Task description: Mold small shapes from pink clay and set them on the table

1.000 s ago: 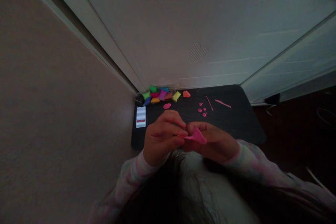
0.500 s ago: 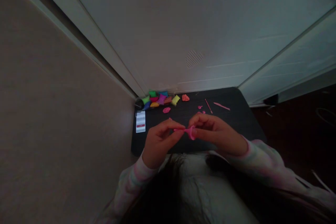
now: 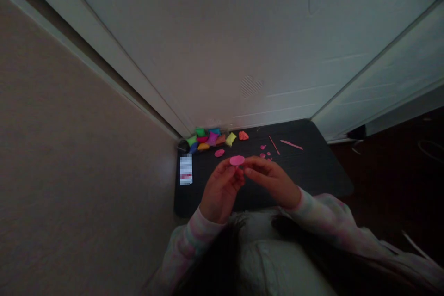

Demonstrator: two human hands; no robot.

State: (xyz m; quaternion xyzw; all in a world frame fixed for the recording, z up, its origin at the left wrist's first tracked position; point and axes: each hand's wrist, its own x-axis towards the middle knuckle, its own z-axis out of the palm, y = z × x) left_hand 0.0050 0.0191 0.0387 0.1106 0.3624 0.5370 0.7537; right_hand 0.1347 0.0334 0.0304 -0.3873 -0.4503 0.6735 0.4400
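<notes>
Above the near part of the dark table, a pink clay piece (image 3: 237,161) is held up, its flat round top facing me and a short stem below. My left hand (image 3: 222,192) is closed around the stem, thumb and fingers just under the disc. At the disc's right edge, my right hand (image 3: 272,180) has its index fingertip on the rim and its thumb slightly lower; the fingers are curled in. Beyond the hands lie several small pink clay bits (image 3: 262,155) and a flattened pink lump (image 3: 219,153).
On the dark table (image 3: 312,166) are colourful clay packets (image 3: 212,138), an orange lump (image 3: 243,135), a thin pink stick (image 3: 274,145) and a pink modelling knife (image 3: 291,144). A lit phone (image 3: 186,170) lies at the left edge. A white panel (image 3: 208,55) rises behind.
The pink clay piece has turned from sideways to upright, its round top now towards me. My left hand has rotated with it. My right hand has shifted along to the rim.
</notes>
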